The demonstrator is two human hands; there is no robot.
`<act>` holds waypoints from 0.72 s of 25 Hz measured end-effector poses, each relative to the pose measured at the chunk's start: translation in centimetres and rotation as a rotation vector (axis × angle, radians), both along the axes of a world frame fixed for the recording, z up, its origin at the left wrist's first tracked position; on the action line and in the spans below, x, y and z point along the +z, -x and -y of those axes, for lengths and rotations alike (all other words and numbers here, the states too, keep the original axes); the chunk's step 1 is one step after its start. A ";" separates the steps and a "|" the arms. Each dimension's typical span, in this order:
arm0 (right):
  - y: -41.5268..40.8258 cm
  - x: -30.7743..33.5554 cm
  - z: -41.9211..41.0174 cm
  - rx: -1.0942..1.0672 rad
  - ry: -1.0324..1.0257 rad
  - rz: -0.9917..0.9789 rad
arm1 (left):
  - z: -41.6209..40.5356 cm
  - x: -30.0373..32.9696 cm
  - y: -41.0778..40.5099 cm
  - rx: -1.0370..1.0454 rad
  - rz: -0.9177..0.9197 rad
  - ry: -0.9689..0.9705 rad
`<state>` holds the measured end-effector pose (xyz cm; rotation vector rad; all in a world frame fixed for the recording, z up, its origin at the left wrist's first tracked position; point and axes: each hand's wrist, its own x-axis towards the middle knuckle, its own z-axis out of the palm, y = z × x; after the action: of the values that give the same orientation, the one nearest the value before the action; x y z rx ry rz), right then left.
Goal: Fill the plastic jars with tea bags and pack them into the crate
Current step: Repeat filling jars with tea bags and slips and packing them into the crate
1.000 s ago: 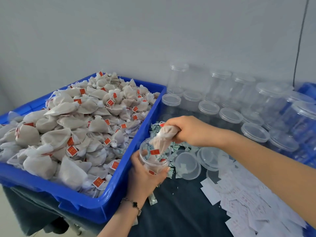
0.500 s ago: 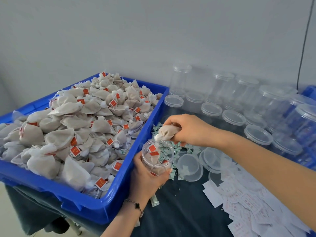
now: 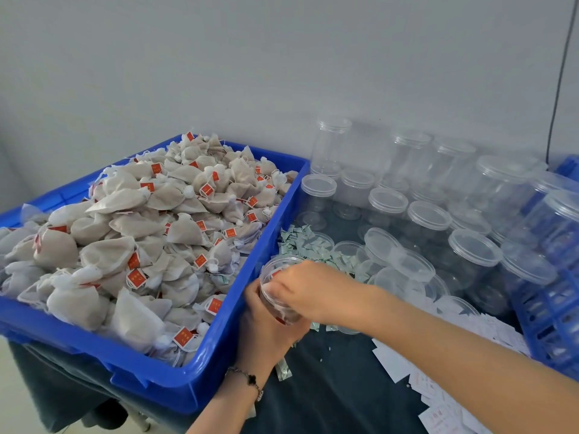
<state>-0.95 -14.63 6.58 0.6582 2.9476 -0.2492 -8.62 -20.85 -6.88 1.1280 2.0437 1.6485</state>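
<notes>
Low in the centre of the frame, the left hand (image 3: 266,333) grips the open jar (image 3: 279,289) from below to steady it, just beside the blue tub (image 3: 219,364) of tea bags (image 3: 141,233), while the right hand's (image 3: 308,289) fingers curl into its mouth, seemingly pressing bags down.

hands: 2, left (image 3: 266,333) and right (image 3: 308,288) | blue bin (image 3: 175,383) of tea bags (image 3: 125,245): 1, bags too many to count | open jar (image 3: 275,296) in the hands: 1 | lidded empty jars (image 3: 427,220): well over a dozen, exact count unclear | loose lids (image 3: 380,245): several | paper slips (image 3: 438,411): many | blue crate (image 3: 551,327) at right: 1
</notes>
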 end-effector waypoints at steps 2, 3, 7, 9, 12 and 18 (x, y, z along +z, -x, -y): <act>0.3 -1.1 0.8 -0.005 -0.103 0.026 | -0.4 0.3 0.0 0.019 -0.049 0.030; 0.3 -1.5 0.9 0.002 -0.148 0.028 | -0.5 0.6 0.0 0.030 -0.061 0.041; -2.4 -0.4 0.2 -0.023 -0.023 -0.386 | 0.3 1.8 -0.8 -0.035 0.044 -0.029; -4.9 0.7 -1.3 -0.189 -0.009 -0.757 | 0.9 2.5 -2.1 -0.075 0.049 -0.171; -7.3 1.0 -3.2 -0.377 0.052 -0.803 | 1.4 2.9 -4.8 -0.212 0.053 -0.232; -6.4 -0.7 -3.7 -0.340 0.173 -0.525 | 1.7 0.6 -5.6 -0.309 0.078 0.007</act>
<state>5.42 -10.94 5.91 1.2306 3.2079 -0.8116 -2.98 -22.57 -6.24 1.2804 1.7244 1.5054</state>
